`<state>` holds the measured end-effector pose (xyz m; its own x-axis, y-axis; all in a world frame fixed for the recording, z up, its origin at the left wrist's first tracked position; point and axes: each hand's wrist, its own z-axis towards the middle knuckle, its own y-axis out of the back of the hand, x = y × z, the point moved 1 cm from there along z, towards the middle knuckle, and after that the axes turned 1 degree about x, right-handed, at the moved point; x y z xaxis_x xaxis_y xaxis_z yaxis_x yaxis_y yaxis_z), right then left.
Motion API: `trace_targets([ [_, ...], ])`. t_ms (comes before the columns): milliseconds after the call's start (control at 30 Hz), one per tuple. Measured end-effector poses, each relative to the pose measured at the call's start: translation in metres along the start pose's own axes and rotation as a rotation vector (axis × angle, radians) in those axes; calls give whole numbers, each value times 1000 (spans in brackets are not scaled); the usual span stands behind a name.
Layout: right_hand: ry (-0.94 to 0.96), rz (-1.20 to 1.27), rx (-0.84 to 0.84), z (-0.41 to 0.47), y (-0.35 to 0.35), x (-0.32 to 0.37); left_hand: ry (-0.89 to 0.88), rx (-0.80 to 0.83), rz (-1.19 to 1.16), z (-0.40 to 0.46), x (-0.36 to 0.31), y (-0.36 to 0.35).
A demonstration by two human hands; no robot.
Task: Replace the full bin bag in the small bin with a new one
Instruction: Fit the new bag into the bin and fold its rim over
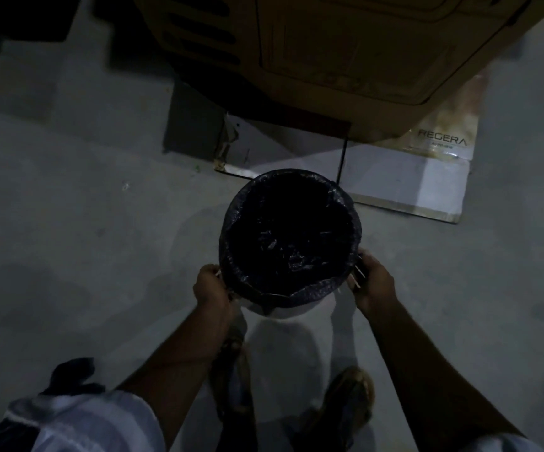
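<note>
A small white bin (288, 310) sits low in front of me, lined with a black bin bag (290, 233) whose edge is folded over the rim. The bag's inside is dark, with crinkled plastic at the bottom. My left hand (210, 287) grips the bin's left side at the rim. My right hand (373, 282) grips the right side, fingers closed near a thin metal handle piece. Both hands touch the bin and the bag's folded edge.
A brown wooden cabinet (345, 53) stands just beyond the bin. Flat tile boxes marked REGERA (440, 148) lie on the grey floor under it. My sandalled feet (348, 402) stand below the bin. A dark object (71, 373) lies at the lower left.
</note>
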<state>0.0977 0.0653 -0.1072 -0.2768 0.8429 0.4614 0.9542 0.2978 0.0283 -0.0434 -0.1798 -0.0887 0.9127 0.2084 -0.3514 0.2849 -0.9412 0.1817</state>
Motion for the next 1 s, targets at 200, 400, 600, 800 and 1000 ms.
trace_targets([
  [200,413,-297,-368,-45,4,-21,-583,-306,535,-19,8,6],
  [400,1267,-652,4,-113,-53,23,-1596,313,1117,-50,-5,-52],
  [600,559,-1059,302,-45,-149,7,-1038,369,2266,1,-6,-133],
  [800,149,-1216,173,33,-140,6,-827,245,2806,13,2,-140],
  [1000,112,-1236,158,45,-133,2,-794,161,2848,29,-9,-134],
])
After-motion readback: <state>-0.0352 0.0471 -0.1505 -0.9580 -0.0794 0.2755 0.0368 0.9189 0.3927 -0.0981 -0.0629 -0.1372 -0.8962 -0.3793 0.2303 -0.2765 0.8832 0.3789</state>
